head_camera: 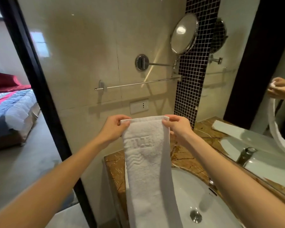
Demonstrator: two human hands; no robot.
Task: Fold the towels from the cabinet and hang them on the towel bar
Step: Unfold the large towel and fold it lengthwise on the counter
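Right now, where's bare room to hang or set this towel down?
Towel bar is bare end to end, above the held white towel. Marble counter is free between sink basin and mosaic wall. Tight by the faucet.

Bare left hand (113, 127), bare right hand (178, 127), slim bare left forearm (59, 175), slim bare right forearm (229, 175)

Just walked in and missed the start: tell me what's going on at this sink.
A person holds a narrow folded white towel up by its top corners, left hand and right hand each pinching one. It hangs down over the sink. It is not yet on the towel bar on the wall ahead.
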